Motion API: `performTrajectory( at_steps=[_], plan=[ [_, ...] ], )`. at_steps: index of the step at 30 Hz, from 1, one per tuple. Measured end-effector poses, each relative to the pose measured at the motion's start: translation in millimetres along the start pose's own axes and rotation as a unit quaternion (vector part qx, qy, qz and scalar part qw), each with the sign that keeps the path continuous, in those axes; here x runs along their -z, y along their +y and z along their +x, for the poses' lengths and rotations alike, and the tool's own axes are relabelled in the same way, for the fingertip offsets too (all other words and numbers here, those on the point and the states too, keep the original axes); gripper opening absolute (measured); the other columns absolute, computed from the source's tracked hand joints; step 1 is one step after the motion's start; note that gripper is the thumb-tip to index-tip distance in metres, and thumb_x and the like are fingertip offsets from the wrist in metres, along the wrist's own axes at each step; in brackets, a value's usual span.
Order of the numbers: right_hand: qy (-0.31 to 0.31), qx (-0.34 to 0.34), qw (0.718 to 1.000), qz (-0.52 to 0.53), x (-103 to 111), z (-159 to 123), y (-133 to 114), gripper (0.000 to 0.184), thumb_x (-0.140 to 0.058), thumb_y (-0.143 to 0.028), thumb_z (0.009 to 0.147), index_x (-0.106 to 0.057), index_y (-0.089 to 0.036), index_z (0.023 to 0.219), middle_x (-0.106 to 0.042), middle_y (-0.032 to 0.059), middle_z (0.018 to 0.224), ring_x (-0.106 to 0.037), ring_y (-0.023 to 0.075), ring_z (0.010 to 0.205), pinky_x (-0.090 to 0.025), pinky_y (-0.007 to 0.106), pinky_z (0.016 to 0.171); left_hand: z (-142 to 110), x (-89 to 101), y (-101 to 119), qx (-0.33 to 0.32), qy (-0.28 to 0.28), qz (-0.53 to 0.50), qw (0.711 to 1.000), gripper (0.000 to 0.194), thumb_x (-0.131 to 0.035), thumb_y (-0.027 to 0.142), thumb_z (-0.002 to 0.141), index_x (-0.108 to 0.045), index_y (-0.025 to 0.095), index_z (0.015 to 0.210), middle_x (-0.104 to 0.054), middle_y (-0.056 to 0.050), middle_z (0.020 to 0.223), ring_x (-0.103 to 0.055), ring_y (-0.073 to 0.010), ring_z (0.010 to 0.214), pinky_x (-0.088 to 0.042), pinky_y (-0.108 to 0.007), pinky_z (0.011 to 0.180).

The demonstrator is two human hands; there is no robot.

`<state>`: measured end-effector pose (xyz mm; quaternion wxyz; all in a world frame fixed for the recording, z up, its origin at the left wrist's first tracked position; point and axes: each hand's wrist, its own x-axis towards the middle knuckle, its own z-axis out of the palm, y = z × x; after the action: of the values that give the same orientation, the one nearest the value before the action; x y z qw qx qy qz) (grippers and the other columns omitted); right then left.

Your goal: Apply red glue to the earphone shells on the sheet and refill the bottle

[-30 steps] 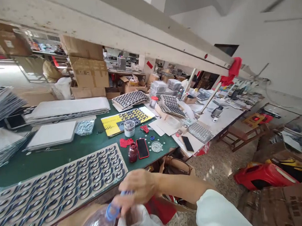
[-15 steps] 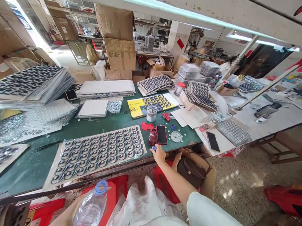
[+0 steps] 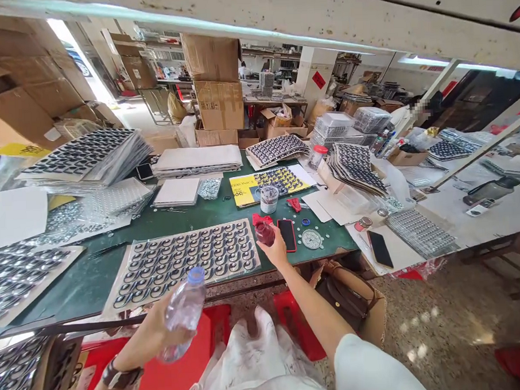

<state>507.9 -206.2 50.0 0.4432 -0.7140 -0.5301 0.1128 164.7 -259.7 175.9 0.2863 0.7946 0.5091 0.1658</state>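
Observation:
My left hand is wrapped round a clear plastic water bottle with a blue top, held tilted in front of the table edge. My right hand is closed round a small jar of dark red contents; whether its base touches the table I cannot tell. Just right of that hand lies a phone in a red case. A red cloth shows behind the jar. Left of it is a sheet of dark curved parts with shiny round pieces.
A clear tub, a blue ring and a round clear dish stand on the green table. Stacked part sheets rise at the left. Below the right edge sits a brown bag in a carton.
My left hand has raised the bottle towards the table. My right hand has moved from the table edge onto the jar; the small blue cap in its fingers no longer shows. The view has shifted.

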Motion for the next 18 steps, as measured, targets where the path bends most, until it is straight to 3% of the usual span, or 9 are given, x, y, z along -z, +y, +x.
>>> performTrajectory(
  at_steps=[2, 5, 9, 18],
  plan=[
    [-0.010, 0.047, 0.998, 0.047, 12.1, -13.8, -16.2, 0.067, -0.069, -0.038, 0.082, -0.037, -0.018, 0.136, -0.057, 0.0135, 0.134, -0.058, 0.0241, 0.120, -0.048, 0.036, 0.101, 12.2, 14.3, 11.1, -0.016, -0.007, 0.013, 1.000, 0.075, -0.064, 0.032, 0.071, -0.043, 0.015, 0.140, -0.070, -0.009, 0.118, -0.069, -0.0247, 0.099, -0.054, -0.031, 0.088],
    [-0.034, 0.102, 0.989, 0.097, 31.9, -41.5, -32.9, 0.068, -0.070, -0.040, 0.082, -0.036, -0.020, 0.137, -0.057, 0.0120, 0.135, -0.059, 0.0228, 0.120, -0.048, 0.037, 0.103, 21.1, 24.4, 31.2, -0.074, 0.038, 0.072, 0.994, 0.074, -0.063, 0.029, 0.075, -0.039, 0.021, 0.144, -0.060, -0.008, 0.136, -0.063, -0.0251, 0.117, -0.050, -0.030, 0.097],
    [-0.072, 0.145, 0.979, 0.127, 50.5, -74.6, -40.3, 0.064, -0.070, -0.035, 0.082, -0.040, -0.021, 0.137, -0.059, 0.0103, 0.134, -0.060, 0.0232, 0.121, -0.050, 0.039, 0.103, 20.0, 27.7, 52.4, -0.143, 0.050, 0.169, 0.974, 0.071, -0.062, 0.024, 0.078, -0.039, 0.023, 0.145, -0.058, -0.007, 0.138, -0.058, -0.0256, 0.121, -0.044, -0.034, 0.104],
    [-0.102, 0.103, 0.984, 0.105, 65.5, -128.0, -36.9, 0.075, -0.079, -0.039, 0.073, -0.044, -0.025, 0.138, -0.064, 0.0072, 0.130, -0.064, 0.0257, 0.116, -0.054, 0.040, 0.097, 8.2, 22.9, 71.6, -0.219, 0.010, 0.290, 0.932, 0.075, -0.058, 0.012, 0.074, -0.040, 0.025, 0.146, -0.063, -0.007, 0.125, -0.060, -0.0255, 0.111, -0.044, -0.037, 0.095]
  ],
)
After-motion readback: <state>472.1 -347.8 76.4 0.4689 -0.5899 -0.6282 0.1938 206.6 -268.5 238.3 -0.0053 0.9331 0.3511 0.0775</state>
